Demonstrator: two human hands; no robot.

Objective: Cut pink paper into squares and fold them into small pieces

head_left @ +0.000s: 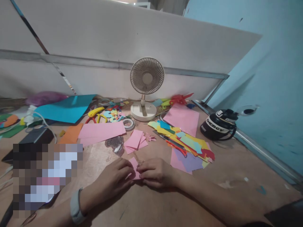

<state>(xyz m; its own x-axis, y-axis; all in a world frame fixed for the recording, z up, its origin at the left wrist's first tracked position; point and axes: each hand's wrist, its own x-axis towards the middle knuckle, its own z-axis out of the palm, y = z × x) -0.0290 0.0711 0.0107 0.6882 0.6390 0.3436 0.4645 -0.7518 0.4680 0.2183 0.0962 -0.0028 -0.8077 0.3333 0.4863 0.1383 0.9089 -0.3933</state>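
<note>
Between my two hands, low over the wooden table, is a small piece of pink paper (134, 164). My left hand (118, 174) has its fingers curled at the paper's left edge, with a grey band on the wrist. My right hand (155, 172) pinches the right edge of the same piece; its fingertips cover part of it. Just beyond lies a stack of small pink paper rectangles (135, 141), with little pink folded or cut pieces (151, 137) beside it.
Behind stands a white fan (143, 112). To the right are coloured paper strips (184, 140), orange-handled scissors (176, 148), a pink sheet pack (183, 118) and a black jug (219, 124). Leftward lie yellow-handled pliers (96, 112), a tape roll (128, 124), a blue sheet (66, 108) and a blurred-out object (47, 179).
</note>
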